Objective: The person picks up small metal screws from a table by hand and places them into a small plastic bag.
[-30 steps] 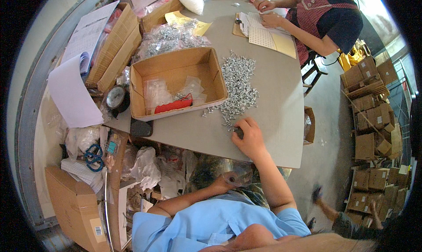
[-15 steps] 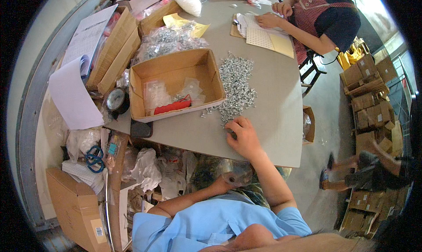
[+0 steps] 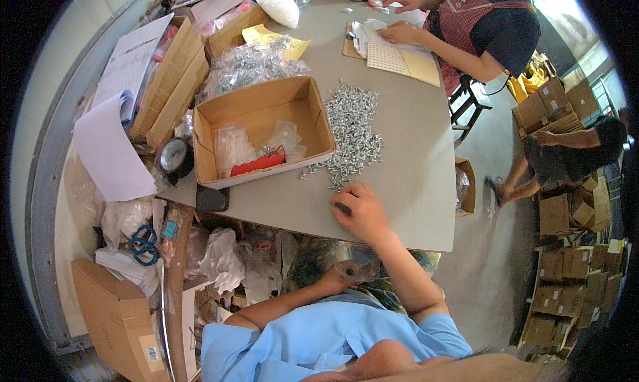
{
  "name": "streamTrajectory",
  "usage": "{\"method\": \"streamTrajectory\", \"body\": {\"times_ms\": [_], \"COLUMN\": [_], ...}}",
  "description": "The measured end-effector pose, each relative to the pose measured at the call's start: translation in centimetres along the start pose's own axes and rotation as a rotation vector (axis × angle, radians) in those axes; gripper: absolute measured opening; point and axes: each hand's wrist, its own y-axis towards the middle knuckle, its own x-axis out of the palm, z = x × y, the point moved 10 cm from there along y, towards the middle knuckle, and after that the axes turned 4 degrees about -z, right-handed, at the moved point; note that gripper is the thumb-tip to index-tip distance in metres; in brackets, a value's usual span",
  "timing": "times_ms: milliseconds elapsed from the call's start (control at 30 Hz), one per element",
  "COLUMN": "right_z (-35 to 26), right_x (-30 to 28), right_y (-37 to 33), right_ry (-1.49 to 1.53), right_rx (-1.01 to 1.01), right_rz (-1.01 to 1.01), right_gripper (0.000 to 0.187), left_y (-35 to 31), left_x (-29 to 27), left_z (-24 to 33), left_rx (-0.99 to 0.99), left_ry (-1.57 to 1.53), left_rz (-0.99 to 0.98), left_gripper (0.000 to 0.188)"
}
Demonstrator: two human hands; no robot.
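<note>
A heap of small silvery screws (image 3: 354, 132) lies loose on the grey table. Just below its near end is my right hand (image 3: 363, 214), its fingers curled in round a small dark object (image 3: 343, 209) whose kind I cannot make out. Down at my lap, under the table's near edge, my left hand (image 3: 335, 281) grips a clear plastic bag (image 3: 363, 267); what is inside it does not show plainly. Left of the heap stands an open cardboard box (image 3: 303, 102) with small clear bags (image 3: 233, 146) and a red bundle (image 3: 258, 163) in it.
Filled clear bags (image 3: 249, 69) are piled behind the box. Far right, a co-worker's hands (image 3: 401, 32) rest by papers (image 3: 399, 55). A black roll-shaped thing (image 3: 176, 157) and blue-handled scissors (image 3: 143, 243) are at left. Another person (image 3: 566, 152) bends by stacked cartons (image 3: 572, 269).
My right hand has drawn back slightly from the screws toward me. My left hand stays at my lap with the bag. The co-worker's one hand has shifted leftward; the person at right has moved.
</note>
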Motion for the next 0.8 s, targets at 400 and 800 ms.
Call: {"method": "streamTrajectory", "body": {"times_ms": [400, 800], "right_z": [-0.4, 1.2], "right_x": [-0.6, -1.8], "right_y": [-6.1, -7.0], "right_ry": [0.257, 0.442], "right_rx": [0.175, 0.168], "right_rz": [-0.349, -0.161], "right_gripper": [0.011, 0.011], "left_y": [0.5, 1.8], "left_x": [-0.4, -1.1], "left_z": [-1.5, -1.2], "left_rx": [0.035, 0.025], "left_ry": [0.085, 0.158], "left_rz": [0.005, -0.061], "left_gripper": [0.032, 0.031]}}
